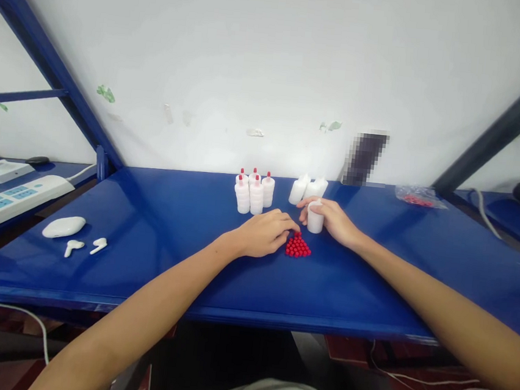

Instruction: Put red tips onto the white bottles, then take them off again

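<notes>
- Done: five bottles with red tips (256, 198) stand grouped on the table (155, 234), just left of the upper centre of the frame.
- Not done: plain white bottles (297, 192), partly overlapping so you can't count them surely, stand right of that group, with no red on top.
- Your right hand (335, 219), right of centre, is closed around a white bottle (315, 220); no red shows on it.
- Your left hand (269, 231) has its fingertips at the top of the loose red caps (298, 248), near centre; whether it grips one, you cannot tell.
- Many caps lie unused.
</notes>
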The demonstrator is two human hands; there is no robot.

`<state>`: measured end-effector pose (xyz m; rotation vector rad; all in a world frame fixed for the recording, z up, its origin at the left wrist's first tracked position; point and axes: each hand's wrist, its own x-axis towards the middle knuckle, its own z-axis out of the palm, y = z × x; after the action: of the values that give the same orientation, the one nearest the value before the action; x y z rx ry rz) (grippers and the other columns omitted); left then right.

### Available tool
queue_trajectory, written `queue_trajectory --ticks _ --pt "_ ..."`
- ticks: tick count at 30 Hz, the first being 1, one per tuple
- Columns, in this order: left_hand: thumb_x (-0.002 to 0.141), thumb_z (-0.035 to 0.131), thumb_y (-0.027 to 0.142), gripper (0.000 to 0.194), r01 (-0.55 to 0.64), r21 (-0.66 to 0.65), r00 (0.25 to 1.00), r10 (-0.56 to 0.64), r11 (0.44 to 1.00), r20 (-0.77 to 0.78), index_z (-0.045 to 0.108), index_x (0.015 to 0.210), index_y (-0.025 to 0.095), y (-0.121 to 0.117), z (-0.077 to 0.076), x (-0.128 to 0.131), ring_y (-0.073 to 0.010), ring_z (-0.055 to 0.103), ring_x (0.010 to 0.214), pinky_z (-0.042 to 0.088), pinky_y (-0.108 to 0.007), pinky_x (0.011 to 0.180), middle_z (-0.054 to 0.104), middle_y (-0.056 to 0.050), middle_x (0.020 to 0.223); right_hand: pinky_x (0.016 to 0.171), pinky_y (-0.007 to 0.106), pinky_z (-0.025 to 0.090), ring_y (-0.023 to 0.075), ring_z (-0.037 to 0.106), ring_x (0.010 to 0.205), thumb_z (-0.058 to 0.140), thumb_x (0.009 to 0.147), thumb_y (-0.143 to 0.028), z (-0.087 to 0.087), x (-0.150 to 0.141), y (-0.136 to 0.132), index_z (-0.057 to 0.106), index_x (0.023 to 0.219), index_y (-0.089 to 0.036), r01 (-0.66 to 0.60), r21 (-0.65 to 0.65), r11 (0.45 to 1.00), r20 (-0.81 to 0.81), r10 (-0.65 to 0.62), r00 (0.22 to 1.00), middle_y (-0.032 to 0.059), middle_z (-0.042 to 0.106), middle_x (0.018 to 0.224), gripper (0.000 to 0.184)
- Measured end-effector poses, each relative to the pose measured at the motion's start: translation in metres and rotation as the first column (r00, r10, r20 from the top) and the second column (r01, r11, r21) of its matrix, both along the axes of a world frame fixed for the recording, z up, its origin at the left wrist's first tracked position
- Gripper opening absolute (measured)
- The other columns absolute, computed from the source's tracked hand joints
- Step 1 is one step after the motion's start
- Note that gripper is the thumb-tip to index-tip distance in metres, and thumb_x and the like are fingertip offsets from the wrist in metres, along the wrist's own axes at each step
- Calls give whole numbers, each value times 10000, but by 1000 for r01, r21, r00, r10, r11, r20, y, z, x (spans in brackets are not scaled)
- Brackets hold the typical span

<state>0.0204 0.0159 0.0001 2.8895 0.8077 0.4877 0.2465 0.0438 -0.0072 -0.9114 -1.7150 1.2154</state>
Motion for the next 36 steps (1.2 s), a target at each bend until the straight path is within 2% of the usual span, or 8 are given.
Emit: queue_trajectory --ticks 2,5,11,15,31,36 --pt "962 388 153 329 20 -24 1000 -20 1000 7 581 1225 200 2 0 1 -190 555 1069 459 -326 951 635 -54 1158 611 296 470 171 591 631 535 855 -330 -3 2 4 665 972 -167 9 -60 998 -87 -14 996 37 667 729 239" --pt "970 382 167 347 4 -14 1000 -4 1000 3 563 1265 198 3 0 3 -199 558 1044 467 -335 915 638 -60 1141 565 277 443 161 565 599 553 832 -307 -3 2 5 657 987 -163 26 -77 997 -70 -32 997 21 637 680 235" --pt "977 379 143 378 46 4 999 -46 999 -10 564 1299 209 4 -1 5 -192 543 1095 445 -331 969 622 -44 1241 621 269 436 149 554 642 538 831 -274 8 -4 -7 646 1013 -168 43 61 997 108 -50 993 5 624 696 237" --pt "983 379 135 368 75 12 997 -74 997 -15 599 1268 213 5 -1 6 -179 540 1133 432 -320 998 625 -23 1285 651 273 431 154 570 678 540 848 -299 8 -6 -10 647 1014 -175 73 155 985 164 -98 981 8 637 727 233" --pt "966 482 168 242 45 -21 997 -43 999 64 687 1092 188 13 -4 5 -180 607 1006 478 -321 917 707 -44 1073 648 286 442 165 567 672 539 845 -327 10 -7 -13 633 978 -171 76 201 977 222 -121 967 18 622 718 226" --pt "954 519 179 196 30 -42 993 -25 999 112 692 1046 180 14 -3 3 -177 612 952 483 -316 870 707 -49 1021 613 268 423 148 544 635 547 870 -369 13 -7 -16 571 882 -182 30 188 982 286 -84 954 6 605 719 188"
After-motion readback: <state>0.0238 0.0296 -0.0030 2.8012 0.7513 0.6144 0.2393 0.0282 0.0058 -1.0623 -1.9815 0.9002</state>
